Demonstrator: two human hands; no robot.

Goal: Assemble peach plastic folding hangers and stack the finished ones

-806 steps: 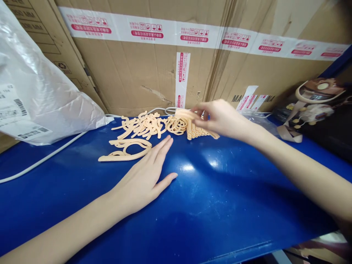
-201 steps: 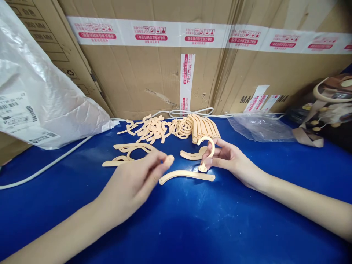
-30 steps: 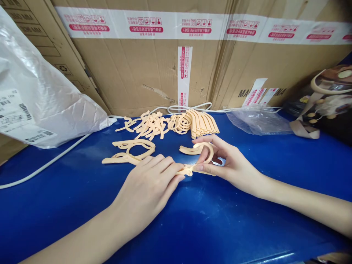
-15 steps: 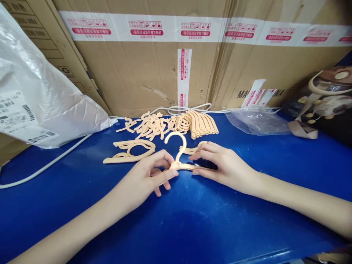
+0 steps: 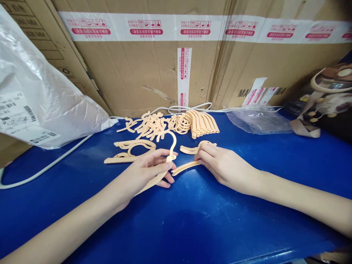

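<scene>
Between the thumb and fingers of my left hand (image 5: 154, 168) is a beige hanger hook (image 5: 173, 141) joined to one hanger arm (image 5: 150, 184), which slants down under the palm. My right hand (image 5: 220, 165) pinches a separate hanger arm (image 5: 185, 168), whose free end lies just right of the hook's base, apart from it. Behind my right hand lies a beige hanger piece (image 5: 189, 149), partly covered by the fingers. Left of the hook, more hanger parts (image 5: 134, 148) lie together near my left hand.
A heap of loose hanger hooks (image 5: 154, 124) and a row of hanger arms (image 5: 205, 124) lie at the back of the blue table (image 5: 192, 220). Cardboard boxes (image 5: 143, 69) stand behind. A white parcel bag (image 5: 46, 91), a cable (image 5: 49, 165) and a clear plastic bag (image 5: 258, 121) lie around.
The right hanger arm, lined up against the hook's base before, is now apart from it. My left hand has tilted the hook piece and moved it slightly left.
</scene>
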